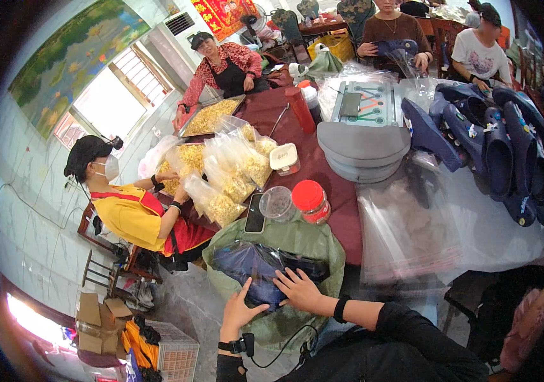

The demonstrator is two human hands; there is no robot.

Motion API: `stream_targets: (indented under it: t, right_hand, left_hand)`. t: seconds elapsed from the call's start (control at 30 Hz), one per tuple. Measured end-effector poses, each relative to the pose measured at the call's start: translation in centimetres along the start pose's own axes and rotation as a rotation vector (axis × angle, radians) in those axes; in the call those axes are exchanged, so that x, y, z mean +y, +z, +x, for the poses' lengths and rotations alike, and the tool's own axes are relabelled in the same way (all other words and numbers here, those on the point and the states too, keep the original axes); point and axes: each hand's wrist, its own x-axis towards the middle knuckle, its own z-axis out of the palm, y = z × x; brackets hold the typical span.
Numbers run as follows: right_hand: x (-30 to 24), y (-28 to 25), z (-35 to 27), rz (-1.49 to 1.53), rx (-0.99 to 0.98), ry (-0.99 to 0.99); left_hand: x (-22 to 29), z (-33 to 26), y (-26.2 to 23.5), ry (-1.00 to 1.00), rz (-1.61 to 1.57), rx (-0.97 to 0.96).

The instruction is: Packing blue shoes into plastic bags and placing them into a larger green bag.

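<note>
Dark blue clogs in a clear plastic bag [256, 280] lie in the mouth of a green woven sack [330, 251] below the table's near edge. My left hand [241, 313] rests against the bag's near left side, thumb and index finger stretched apart. On the bag's right side lies my right hand [300, 291], its fingers spread flat over the plastic. Both hands are open and touch the bag without gripping it. Glare on the film partly hides the shoes inside.
A dark red tablecloth [342, 213] carries a phone [255, 216], a clear tub [277, 202], a red-lidded jar [311, 198] and bags of yellow food pieces [227, 178]. Flat plastic bags [406, 235] and piled blue clogs [498, 149] lie right. Several people sit around.
</note>
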Motion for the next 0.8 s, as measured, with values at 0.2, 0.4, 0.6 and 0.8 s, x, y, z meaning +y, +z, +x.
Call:
stream_targets:
  t: [0.2, 0.4, 0.6, 0.8]
  right_hand:
    - [-1.2, -1.0, -2.1, -0.091, -0.002, 0.048]
    - [-0.4, -1.1, -6.7, 0.088, -0.373, -0.001]
    - [0.3, -2.0, -7.6, 0.080, -0.683, -0.341]
    - [-0.1, -1.1, -8.8, 0.269, -0.783, -0.298]
  left_hand:
    - [-1.6, 0.1, 1.2, 0.006, 0.050, 0.069]
    - [-3.3, -0.1, 0.3, -0.092, 0.038, 0.080]
    - [-3.3, -0.1, 0.4, -0.146, 0.204, 0.167]
    - [-4.2, 0.7, 0.8, -0.297, 0.322, 0.194]
